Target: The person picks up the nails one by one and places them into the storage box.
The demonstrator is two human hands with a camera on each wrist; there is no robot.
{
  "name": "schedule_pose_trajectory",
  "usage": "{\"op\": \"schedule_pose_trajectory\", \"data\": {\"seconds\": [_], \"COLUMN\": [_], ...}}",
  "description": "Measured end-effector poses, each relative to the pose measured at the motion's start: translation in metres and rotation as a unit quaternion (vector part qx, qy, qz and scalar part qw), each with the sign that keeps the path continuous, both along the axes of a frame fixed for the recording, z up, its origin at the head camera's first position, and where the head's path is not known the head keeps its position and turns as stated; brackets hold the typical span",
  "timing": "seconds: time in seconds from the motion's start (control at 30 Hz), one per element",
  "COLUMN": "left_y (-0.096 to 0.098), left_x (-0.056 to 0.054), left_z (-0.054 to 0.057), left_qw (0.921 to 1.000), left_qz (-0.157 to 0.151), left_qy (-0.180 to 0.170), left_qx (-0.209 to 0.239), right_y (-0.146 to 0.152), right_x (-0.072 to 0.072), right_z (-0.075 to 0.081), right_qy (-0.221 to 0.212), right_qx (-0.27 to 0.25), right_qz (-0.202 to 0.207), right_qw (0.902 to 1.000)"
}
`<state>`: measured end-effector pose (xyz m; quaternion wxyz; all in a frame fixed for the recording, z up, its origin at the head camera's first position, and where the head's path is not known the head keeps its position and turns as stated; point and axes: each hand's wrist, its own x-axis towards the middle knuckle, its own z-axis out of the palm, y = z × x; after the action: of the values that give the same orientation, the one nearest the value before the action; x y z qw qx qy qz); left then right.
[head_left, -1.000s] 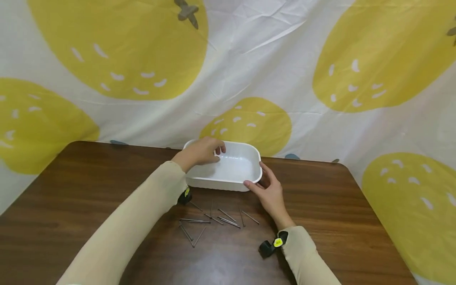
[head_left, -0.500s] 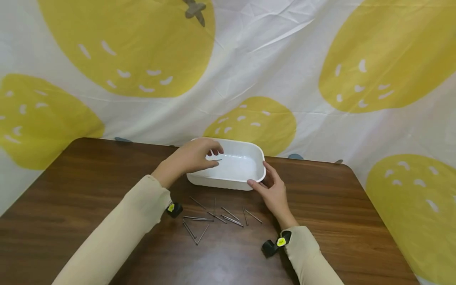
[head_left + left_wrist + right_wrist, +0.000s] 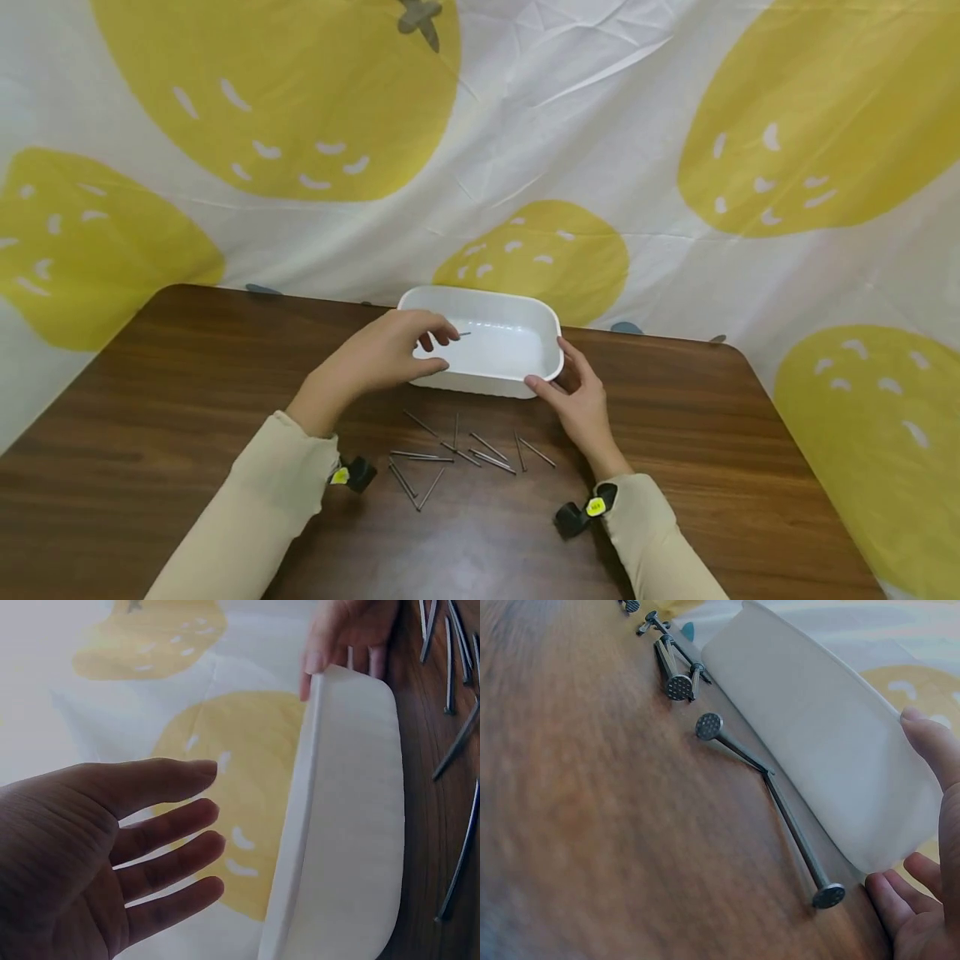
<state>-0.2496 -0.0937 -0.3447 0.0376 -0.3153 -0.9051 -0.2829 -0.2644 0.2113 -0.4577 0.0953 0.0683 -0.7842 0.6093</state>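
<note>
A white rectangular dish (image 3: pixel 504 350) stands near the back edge of the table. My right hand (image 3: pixel 576 406) grips its right end, the thumb on the near rim and the fingers round the outer side. Over the dish's near left corner is my left hand (image 3: pixel 390 350), its thumb and fingers spread apart with nothing between them, as the left wrist view also shows. Just beyond those fingertips a thin nail (image 3: pixel 466 334) lies inside the dish, partly hidden by the fingers. Several long grey nails (image 3: pixel 491 460) lie scattered on the table in front of the dish.
The brown wooden table (image 3: pixel 697 417) has rounded back corners. Close behind it hangs a white cloth (image 3: pixel 337 242) with large yellow fruit prints. A black camera (image 3: pixel 572 518) is strapped at the right wrist, and another camera (image 3: pixel 362 475) at the left.
My left hand has let go of a nail in the dish, and its fingers have spread. It has drawn back left and nearer. My right hand keeps its grip on the dish.
</note>
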Motion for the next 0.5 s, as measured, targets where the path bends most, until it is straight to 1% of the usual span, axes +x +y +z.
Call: {"op": "schedule_pose_trajectory", "data": {"seconds": [0.1,0.17,0.3,0.5], "left_y": [-0.003,-0.005,-0.007,-0.008], "left_x": [0.006,0.010,0.015,0.018], "left_z": [-0.005,-0.010,-0.016,-0.023], "left_qw": [0.9998,0.9996,0.9991,0.9986], "left_qz": [0.001,0.002,0.000,-0.022], "left_qy": [-0.006,-0.016,-0.032,-0.041], "left_qx": [0.017,0.024,0.028,0.024], "right_y": [0.000,0.000,-0.001,-0.001], "right_x": [0.000,0.001,0.002,0.003], "right_z": [0.000,0.001,0.001,0.003], "right_qy": [-0.001,-0.002,-0.004,-0.003], "right_qx": [0.000,0.000,0.000,-0.004], "right_qz": [0.004,0.005,0.004,0.007], "right_qw": [1.0000,1.0000,1.0000,1.0000]}}
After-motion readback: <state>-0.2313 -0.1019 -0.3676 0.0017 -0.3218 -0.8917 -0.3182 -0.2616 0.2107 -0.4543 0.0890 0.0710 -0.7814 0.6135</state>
